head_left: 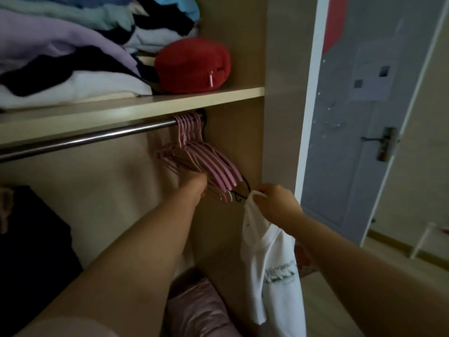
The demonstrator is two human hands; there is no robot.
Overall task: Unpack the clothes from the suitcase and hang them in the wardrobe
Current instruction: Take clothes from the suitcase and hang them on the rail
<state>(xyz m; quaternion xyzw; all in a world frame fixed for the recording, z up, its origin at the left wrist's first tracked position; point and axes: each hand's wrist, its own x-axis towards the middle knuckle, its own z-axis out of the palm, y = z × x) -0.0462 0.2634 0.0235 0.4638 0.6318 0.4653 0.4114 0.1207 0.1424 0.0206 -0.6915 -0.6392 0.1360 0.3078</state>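
Item: white T-shirt (269, 263), on no hanger, pinched at its top edge by our right grip (274, 203), just beside the pink hangers (206, 164). Our left grip (194, 184) reaches into that bunch on the rail (85, 138). Its fingers are hidden, so we cannot tell its hold. Progress, we judge: shirt unpacked, not yet hung. Suitcase out of view.

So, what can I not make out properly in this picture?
Head view:
1. Left hand: fingers hidden among the pink hangers, so its grip is unclear.
2. Shirt in the right hand: print blurred, bottom cut off by the edge.
3. Suitcase: out of frame.
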